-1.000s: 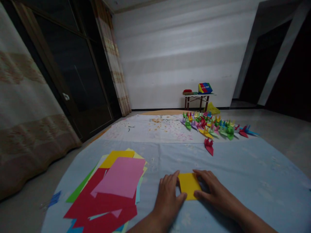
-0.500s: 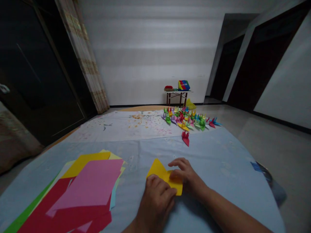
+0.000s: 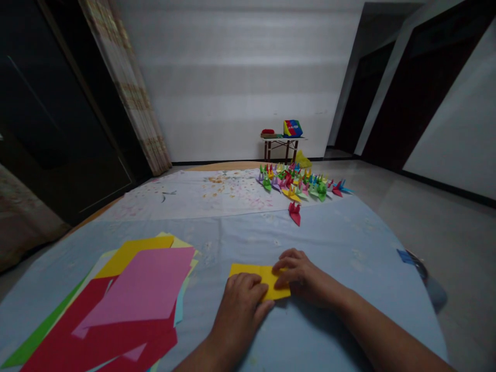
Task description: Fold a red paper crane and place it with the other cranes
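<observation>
A yellow sheet of origami paper (image 3: 267, 269) lies folded into a flat rectangle on the blue cloth. My left hand (image 3: 244, 305) is closed on its left part from the near side, fingers bent over it and thumb at the near edge. My right hand (image 3: 302, 276) grips the right end, its fingertips on top of the paper. The hands cover much of the sheet, and the underside of the right fingers is hidden. Beyond them sits a red paper crane (image 3: 294, 213).
Loose coloured sheets lie piled at the left, a pink sheet (image 3: 143, 284) on top, with red, yellow and green ones below. Several folded paper cranes (image 3: 298, 183) crowd the table's far right. A small table (image 3: 284, 139) with a colourful box stands by the wall.
The yellow paper's raised pointed part has come down, and the sheet now shows as a flat rectangle. My left hand has flattened somewhat over it. The view has tilted slightly downward.
</observation>
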Motion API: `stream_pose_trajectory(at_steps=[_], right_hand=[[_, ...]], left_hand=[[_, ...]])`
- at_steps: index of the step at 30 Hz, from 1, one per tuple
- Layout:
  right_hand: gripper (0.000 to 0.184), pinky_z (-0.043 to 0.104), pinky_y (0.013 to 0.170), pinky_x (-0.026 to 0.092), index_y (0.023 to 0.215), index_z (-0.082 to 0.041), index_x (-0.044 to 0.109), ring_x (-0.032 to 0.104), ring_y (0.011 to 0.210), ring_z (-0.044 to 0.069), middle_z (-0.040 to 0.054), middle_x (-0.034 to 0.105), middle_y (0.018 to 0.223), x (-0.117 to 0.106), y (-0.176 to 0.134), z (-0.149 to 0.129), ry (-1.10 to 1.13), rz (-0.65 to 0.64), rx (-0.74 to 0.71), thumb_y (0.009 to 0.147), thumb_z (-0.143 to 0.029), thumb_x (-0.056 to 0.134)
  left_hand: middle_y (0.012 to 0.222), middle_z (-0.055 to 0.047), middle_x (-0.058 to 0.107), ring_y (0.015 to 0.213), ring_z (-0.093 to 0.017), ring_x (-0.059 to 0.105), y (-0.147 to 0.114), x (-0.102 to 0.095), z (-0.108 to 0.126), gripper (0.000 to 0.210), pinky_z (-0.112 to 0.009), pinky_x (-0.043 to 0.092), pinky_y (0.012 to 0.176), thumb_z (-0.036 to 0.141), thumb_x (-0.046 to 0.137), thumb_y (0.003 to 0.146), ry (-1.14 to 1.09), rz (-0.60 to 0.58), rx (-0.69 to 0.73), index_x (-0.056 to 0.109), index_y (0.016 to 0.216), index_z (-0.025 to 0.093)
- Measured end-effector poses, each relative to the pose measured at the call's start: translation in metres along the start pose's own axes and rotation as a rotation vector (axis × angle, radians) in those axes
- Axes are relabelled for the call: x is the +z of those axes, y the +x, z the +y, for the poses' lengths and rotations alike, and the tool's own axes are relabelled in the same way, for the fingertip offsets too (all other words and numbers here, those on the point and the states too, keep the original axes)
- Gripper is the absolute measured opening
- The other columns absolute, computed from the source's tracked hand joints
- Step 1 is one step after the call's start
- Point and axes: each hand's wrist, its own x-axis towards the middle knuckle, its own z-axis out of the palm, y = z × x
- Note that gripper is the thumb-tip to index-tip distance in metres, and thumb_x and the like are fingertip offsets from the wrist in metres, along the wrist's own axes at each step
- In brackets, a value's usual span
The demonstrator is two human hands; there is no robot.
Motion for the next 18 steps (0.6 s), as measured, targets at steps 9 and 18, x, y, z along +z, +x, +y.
stream_pose_trajectory(at_steps=[9,18], right_hand=[[0.013,0.039,0.088,0.034,0.086,-0.028,0.070,0.050,0.099,0.021,0.0040,0.067,0.093,-0.010,-0.004,0.018,0.046,0.021,0.056,0.078,-0.029,0.059],[0.031,0.031,0.085,0.040,0.092,-0.023,0.069,0.056,0.089,0.018,0.0041,0.068,0.088,-0.017,-0.009,0.030,0.308,-0.015,0.128,0.079,-0.048,0.055]], left_hand=[[0.101,-0.005,0.059,0.097,-0.021,0.050,-0.002,-0.001,0.004,0.015,-0.040,0.038,0.088,0.026,0.054,0.083,0.021,-0.011,0.027,0.063,0.094,0.024],[0.101,-0.005,0.059,0.096,-0.021,0.050,-0.002,-0.001,0.002,0.020,-0.039,0.039,0.087,0.021,0.049,0.084,0.041,-0.036,0.047,0.065,0.096,0.025]])
